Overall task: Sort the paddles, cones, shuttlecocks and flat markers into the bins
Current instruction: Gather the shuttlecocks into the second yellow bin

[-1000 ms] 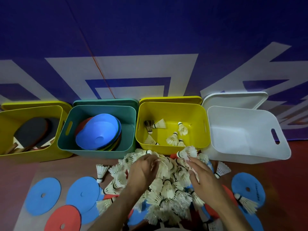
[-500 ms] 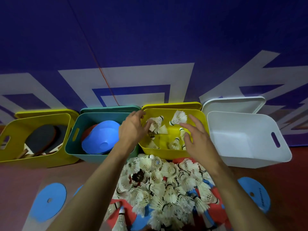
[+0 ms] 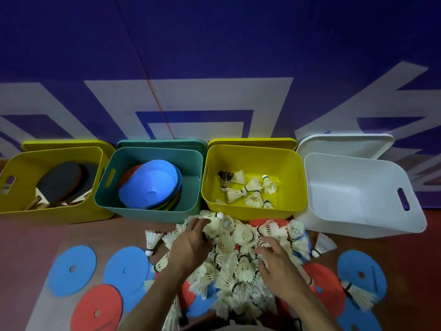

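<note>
Purple floor matting with white lines lies behind four bins: paddles [image 3: 59, 185] in the left yellow bin [image 3: 47, 211], cones [image 3: 150, 185] in the green bin [image 3: 152, 213], some shuttlecocks in the middle yellow bin [image 3: 253, 212], and a white bin [image 3: 358, 225]. Blue and red flat markers [image 3: 72, 269] ring the shuttlecock pile [image 3: 238, 254], where the left hand [image 3: 191, 249] and right hand [image 3: 276, 261] rest with fingers loosely spread, touching shuttlecocks, a firm grip not discernible; no writing is legible

Left hand [image 3: 191, 249] fingertips buried in shuttlecock pile [image 3: 238, 263]; grip unclear. Paddle [image 3: 59, 182] handles mostly hidden; bottom markers [image 3: 358, 318] cropped.
</note>
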